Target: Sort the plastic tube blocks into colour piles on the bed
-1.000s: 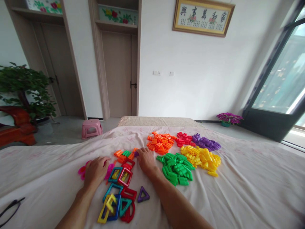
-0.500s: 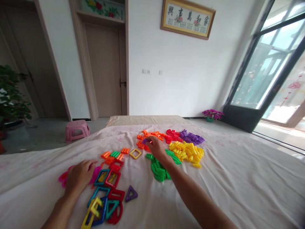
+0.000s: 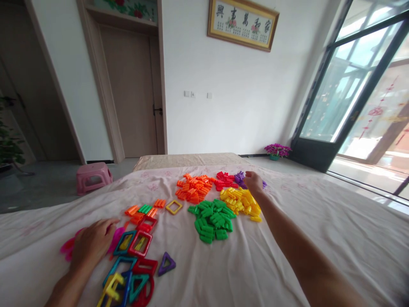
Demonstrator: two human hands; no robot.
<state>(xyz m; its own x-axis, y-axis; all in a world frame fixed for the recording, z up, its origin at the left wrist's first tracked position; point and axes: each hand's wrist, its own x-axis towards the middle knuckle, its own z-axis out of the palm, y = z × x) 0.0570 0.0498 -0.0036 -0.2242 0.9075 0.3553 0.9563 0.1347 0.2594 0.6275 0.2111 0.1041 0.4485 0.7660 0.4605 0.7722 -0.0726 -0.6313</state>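
My right hand is over the pile of purple plastic blocks, fingers bent and pointing left. Whether a block is between the fingertips is hidden against the pile. My left hand lies low over bright pink pieces, fingers loosely stretched to the right; no held thing shows. Beside it are magnetic frame tiles: a red square, a blue square, a teal triangle and a purple triangle. Yellow tiles lie nearest me, partly cut off.
Blocks lie in piles of orange, red, yellow and green on a wrinkled pale cloth. A yellow square frame lies left of the green pile. On the floor stands a pink stool.
My right hand has moved right, from the orange pile with a purple piece at its fingertips, to the purple pile. My left hand stays at the pink pieces. The view has turned slightly right.
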